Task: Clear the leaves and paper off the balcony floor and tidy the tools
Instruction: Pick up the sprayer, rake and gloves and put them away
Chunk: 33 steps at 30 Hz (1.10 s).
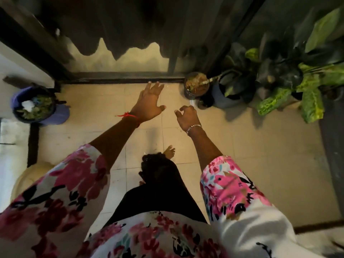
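I look straight down at the beige tiled balcony floor (251, 142). My left hand (149, 103) reaches forward with fingers spread and straight, holding nothing, near the dark door threshold (121, 80). My right hand (187, 118) hangs beside it with fingers loosely curled and empty. At the far left a black bucket (33, 107) holds green leaves and a white scrap of paper, and it stands on something blue. No loose leaves or paper show on the tiles near my hands.
A small dark pot (196, 86) of dry leaves stands by the threshold on the right, next to a blue pot (223, 99) and large green potted plants (297, 79). A dark curtain (130, 30) hangs behind the glass door. My bare foot (169, 151) is on the tiles below.
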Each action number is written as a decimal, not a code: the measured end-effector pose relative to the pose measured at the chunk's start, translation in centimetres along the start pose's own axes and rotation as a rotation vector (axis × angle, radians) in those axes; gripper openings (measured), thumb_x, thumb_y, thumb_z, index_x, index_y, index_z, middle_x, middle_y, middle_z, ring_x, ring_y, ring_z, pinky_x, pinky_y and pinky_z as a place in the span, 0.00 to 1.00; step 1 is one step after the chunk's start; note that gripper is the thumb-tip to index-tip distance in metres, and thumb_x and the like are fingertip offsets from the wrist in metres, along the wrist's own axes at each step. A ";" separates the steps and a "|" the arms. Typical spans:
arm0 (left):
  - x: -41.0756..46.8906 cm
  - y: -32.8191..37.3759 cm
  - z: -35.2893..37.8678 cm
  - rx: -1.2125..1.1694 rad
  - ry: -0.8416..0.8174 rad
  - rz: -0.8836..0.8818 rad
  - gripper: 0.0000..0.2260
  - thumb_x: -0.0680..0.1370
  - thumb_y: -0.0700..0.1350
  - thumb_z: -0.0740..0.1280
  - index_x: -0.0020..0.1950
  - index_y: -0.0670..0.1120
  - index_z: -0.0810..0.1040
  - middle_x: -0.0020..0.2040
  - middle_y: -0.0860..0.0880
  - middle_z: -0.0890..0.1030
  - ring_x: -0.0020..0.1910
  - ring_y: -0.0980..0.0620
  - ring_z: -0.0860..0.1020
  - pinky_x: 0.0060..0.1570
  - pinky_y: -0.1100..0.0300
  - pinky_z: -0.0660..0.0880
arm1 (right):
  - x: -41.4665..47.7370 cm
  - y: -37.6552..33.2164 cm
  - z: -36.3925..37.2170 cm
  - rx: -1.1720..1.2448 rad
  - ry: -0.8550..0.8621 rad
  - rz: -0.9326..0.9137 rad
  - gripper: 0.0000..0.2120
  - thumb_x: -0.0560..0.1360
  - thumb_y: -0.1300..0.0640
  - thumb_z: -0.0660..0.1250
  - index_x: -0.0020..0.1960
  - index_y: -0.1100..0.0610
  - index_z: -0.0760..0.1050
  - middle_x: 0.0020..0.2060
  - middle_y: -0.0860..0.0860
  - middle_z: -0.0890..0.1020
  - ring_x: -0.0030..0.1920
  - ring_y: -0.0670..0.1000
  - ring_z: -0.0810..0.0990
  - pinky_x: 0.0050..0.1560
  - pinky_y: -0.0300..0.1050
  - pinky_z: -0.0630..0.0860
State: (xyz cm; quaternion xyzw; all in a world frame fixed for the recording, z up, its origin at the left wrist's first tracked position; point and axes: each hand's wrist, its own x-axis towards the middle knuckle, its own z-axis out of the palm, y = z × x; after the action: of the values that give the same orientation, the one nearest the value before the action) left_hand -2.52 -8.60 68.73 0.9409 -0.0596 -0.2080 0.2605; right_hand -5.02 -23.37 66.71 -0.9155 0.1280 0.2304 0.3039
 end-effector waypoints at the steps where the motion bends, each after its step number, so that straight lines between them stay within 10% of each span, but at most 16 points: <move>1: 1.5 -0.3 0.1 0.025 -0.024 0.002 0.33 0.78 0.46 0.65 0.77 0.45 0.50 0.78 0.46 0.50 0.77 0.44 0.45 0.75 0.48 0.47 | 1.1 0.3 0.2 0.006 -0.001 0.033 0.19 0.80 0.53 0.59 0.64 0.65 0.72 0.63 0.63 0.71 0.65 0.62 0.69 0.63 0.50 0.67; 22: 32.2 -9.5 17.0 0.160 -0.518 0.250 0.26 0.77 0.41 0.66 0.73 0.41 0.62 0.73 0.44 0.63 0.76 0.46 0.54 0.72 0.55 0.54 | 29.6 11.2 16.1 0.699 0.265 0.780 0.18 0.80 0.53 0.58 0.61 0.67 0.73 0.60 0.63 0.76 0.62 0.60 0.73 0.60 0.45 0.66; 29: 40.8 -12.2 24.4 0.090 -0.704 0.218 0.26 0.77 0.42 0.67 0.73 0.42 0.62 0.71 0.42 0.65 0.70 0.45 0.65 0.66 0.56 0.66 | 37.2 19.5 19.9 0.868 0.384 0.899 0.21 0.78 0.50 0.62 0.65 0.63 0.67 0.46 0.57 0.76 0.53 0.63 0.78 0.58 0.63 0.73; 33: 45.1 -11.9 28.2 0.036 -0.725 0.190 0.26 0.78 0.42 0.66 0.73 0.42 0.61 0.71 0.41 0.65 0.70 0.44 0.64 0.64 0.56 0.65 | 41.4 22.7 19.2 1.019 0.403 0.910 0.21 0.79 0.51 0.61 0.68 0.57 0.62 0.55 0.60 0.75 0.51 0.62 0.79 0.46 0.62 0.78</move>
State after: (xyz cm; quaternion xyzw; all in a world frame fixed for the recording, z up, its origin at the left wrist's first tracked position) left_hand 26.50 -21.49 24.47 0.8008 -0.2387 -0.5015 0.2240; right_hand 15.50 -33.26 21.12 -0.5400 0.6431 0.0723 0.5382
